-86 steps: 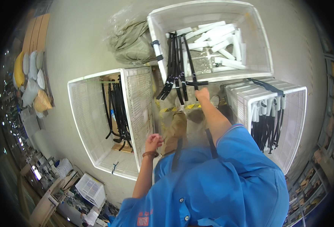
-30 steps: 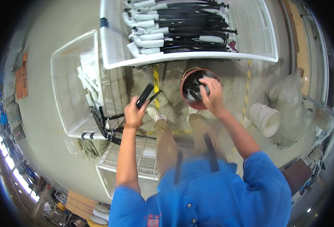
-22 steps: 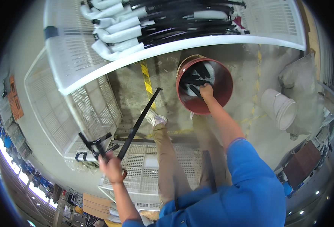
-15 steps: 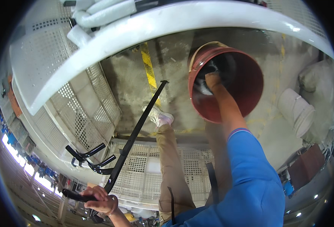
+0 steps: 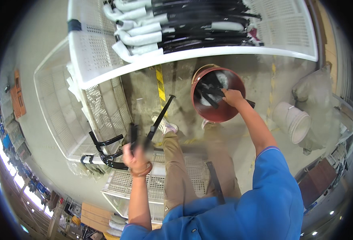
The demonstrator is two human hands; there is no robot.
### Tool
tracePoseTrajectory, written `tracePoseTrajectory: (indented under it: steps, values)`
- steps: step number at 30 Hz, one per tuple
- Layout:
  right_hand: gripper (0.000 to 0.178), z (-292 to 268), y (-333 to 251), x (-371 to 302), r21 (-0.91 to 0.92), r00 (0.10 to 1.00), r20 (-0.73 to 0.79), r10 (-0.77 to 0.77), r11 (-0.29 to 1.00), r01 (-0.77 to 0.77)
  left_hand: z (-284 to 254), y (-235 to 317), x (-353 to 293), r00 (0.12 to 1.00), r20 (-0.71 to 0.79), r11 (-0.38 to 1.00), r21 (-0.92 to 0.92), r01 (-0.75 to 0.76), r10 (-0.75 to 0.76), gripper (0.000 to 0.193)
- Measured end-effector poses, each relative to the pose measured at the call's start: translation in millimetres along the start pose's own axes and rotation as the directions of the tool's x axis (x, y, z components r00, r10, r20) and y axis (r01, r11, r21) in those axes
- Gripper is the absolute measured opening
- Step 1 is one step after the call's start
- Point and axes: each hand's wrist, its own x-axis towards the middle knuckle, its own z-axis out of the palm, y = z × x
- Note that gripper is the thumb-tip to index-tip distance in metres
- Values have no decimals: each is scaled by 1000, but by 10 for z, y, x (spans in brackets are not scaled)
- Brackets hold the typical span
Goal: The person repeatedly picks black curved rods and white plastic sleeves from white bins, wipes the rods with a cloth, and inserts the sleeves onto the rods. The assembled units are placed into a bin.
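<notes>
My left hand point(image 5: 135, 158), smeared by motion, is closed round the upper end of a long black metal tube point(image 5: 164, 111) that slants away to the floor ahead of my feet. My right hand point(image 5: 233, 97) is at the mouth of a dark red bucket point(image 5: 237, 80). Its fingers grip a black tubular piece point(image 5: 213, 91), one end of which sticks out past my wrist. Other black pieces and something whitish, like foam or liquid, lie inside the bucket. Bent black tubes point(image 5: 109, 157) rest on a white crate left of my left hand.
A white perforated crate point(image 5: 192, 52) ahead holds rows of black tubes with white-wrapped ends. Another white crate point(image 5: 108, 98) stands at the left, and one is behind my legs. A white bucket point(image 5: 298, 124) lies at the right beside clear plastic sheeting point(image 5: 314, 90).
My right hand has come up from deep inside the red bucket, now with a black piece in it. My left hand has moved forward and right with the tube. The view has shifted.
</notes>
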Motion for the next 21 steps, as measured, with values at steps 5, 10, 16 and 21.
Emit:
tracePoseTrajectory:
  steps: [5,10,16,21]
  values:
    - [43,-711,48,-1198,330,970,-239,49,943,33,499,589,-117,944,322,998,-14,-65,66,25]
    - [52,-1429,-72,-2450,538,801,-598,-6,738,408,471,1473,-45,884,433,975,47,-216,175,32]
    - [59,-2182,-330,-3783,86,557,-779,-287,832,549,-398,2730,-110,759,529,917,-110,-382,380,18]
    - [61,-2486,-468,-4403,-110,364,-844,-395,790,603,-815,3438,-365,727,525,885,-125,-448,442,20]
